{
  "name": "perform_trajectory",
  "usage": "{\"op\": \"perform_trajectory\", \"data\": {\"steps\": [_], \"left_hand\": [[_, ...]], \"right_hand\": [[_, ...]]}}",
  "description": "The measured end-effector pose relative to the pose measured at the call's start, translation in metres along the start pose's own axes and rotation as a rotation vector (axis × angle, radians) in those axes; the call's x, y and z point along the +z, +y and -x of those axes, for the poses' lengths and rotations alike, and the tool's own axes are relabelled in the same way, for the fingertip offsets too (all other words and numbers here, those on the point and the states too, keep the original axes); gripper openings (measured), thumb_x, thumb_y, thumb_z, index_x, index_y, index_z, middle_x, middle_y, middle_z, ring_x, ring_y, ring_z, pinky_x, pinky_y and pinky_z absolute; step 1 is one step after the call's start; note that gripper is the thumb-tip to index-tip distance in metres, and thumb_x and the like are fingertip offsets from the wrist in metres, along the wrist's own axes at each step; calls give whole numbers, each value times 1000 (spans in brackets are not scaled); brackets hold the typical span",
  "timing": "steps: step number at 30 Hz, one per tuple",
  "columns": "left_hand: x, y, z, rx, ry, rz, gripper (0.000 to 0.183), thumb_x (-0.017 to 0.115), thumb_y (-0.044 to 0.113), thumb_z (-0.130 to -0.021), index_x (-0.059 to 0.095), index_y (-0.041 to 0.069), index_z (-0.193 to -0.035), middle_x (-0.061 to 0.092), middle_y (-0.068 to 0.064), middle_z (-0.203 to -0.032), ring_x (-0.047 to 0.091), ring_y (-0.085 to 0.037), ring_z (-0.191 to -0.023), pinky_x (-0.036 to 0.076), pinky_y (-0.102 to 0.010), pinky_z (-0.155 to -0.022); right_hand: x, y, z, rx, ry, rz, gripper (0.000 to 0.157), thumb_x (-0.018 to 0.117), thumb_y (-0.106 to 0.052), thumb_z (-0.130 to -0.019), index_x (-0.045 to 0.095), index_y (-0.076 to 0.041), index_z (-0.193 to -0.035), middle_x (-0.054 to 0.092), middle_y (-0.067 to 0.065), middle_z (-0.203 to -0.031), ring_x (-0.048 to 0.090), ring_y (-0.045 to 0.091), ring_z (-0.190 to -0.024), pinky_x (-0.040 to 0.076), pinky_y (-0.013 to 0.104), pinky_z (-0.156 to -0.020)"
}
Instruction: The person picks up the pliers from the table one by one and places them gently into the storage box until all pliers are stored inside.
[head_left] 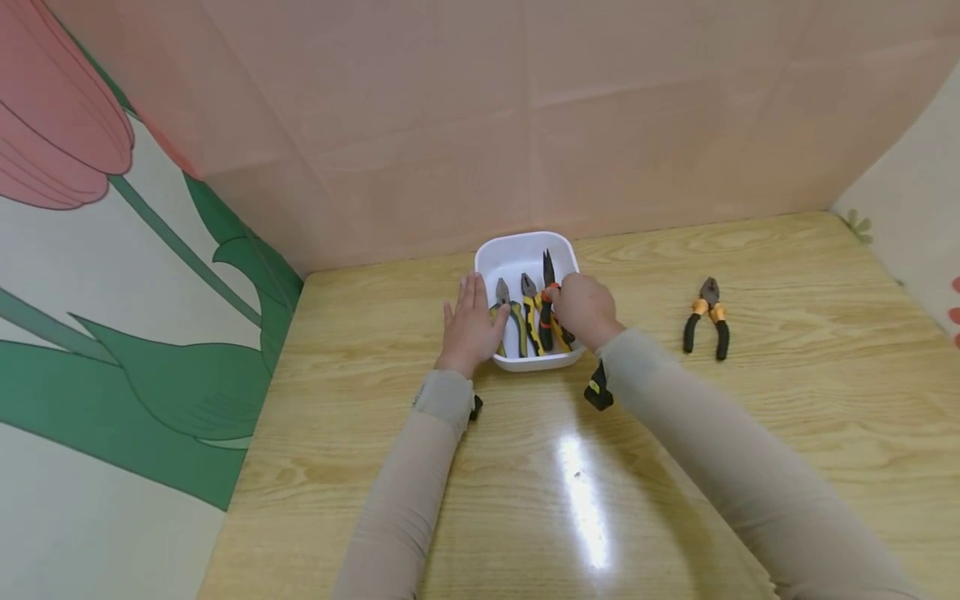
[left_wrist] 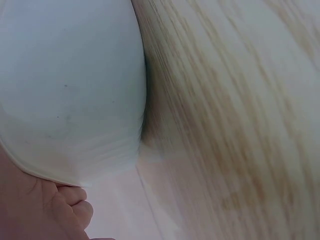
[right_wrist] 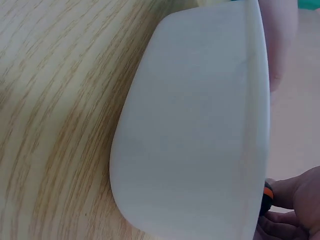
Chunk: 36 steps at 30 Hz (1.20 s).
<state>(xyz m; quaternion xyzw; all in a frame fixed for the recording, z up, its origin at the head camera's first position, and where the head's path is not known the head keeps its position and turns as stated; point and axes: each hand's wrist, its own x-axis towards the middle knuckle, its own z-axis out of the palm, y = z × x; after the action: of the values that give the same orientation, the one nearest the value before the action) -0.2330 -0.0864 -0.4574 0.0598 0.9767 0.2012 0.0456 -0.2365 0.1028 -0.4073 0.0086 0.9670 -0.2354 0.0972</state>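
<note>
A white plastic bin [head_left: 517, 364] stands on the table and holds several pliers. My left hand [head_left: 472, 325] rests on its left rim, fingers fairly straight. At the bin's right side my right hand [head_left: 587, 308] grips needle-nose pliers [head_left: 548, 268] with black and orange handles, their dark jaws pointing away from me. Beside them in the bin lie yellow-and-black pliers [head_left: 530, 312] and grey-green-handled pliers [head_left: 516, 317]. In the right wrist view, an orange-and-black handle end [right_wrist: 267, 197] shows at the fingers, with the bin's wall [right_wrist: 190, 115] hiding the rest.
Combination pliers [head_left: 709, 312] with orange and black handles lie on the wooden table [head_left: 810, 400] to the right of the bin. A pinkish covering [head_left: 420, 125] hangs behind the table's back edge. A wall with painted flowers [head_left: 172, 358] borders the left side.
</note>
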Motion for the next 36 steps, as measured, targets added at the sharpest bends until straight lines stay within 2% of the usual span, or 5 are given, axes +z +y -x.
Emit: {"op": "perform_trajectory", "data": {"steps": [11, 19, 27, 36], "left_hand": [[-1, 1, 1, 0, 10, 7, 79, 34, 53, -107, -1, 9, -163, -1, -8, -171, -3, -23, -156, 2, -55, -125], [0, 1, 1, 11, 24, 14, 79, 35, 52, -107, 1, 7, -163, 1, -10, -171, -1, -25, -157, 3, -56, -125], [0, 1, 1, 8, 24, 11, 79, 35, 53, -107, 1, 7, -163, 0, -9, -171, -1, -25, -157, 4, -56, -125], [0, 1, 1, 9, 24, 20, 79, 36, 52, -107, 2, 7, -163, 2, -11, -171, -1, -25, -157, 4, -56, -125]], "right_hand": [[5, -1, 1, 15, 7, 32, 42, 51, -36, -107, 62, -5, -80, 62, 8, -71, 58, 20, -58, 46, 29, -47], [12, 0, 1, -30, 67, 120, 39, 54, -33, -104, 62, -6, -77, 63, 9, -71, 60, 24, -62, 47, 37, -51], [14, 0, 2, -35, 111, 124, 39, 54, -30, -104, 63, -4, -76, 65, 11, -72, 62, 27, -63, 49, 40, -52], [13, 0, 3, -28, 56, 105, 36, 53, -28, -102, 61, -7, -74, 63, 8, -69, 60, 23, -61, 45, 34, -50]]}}
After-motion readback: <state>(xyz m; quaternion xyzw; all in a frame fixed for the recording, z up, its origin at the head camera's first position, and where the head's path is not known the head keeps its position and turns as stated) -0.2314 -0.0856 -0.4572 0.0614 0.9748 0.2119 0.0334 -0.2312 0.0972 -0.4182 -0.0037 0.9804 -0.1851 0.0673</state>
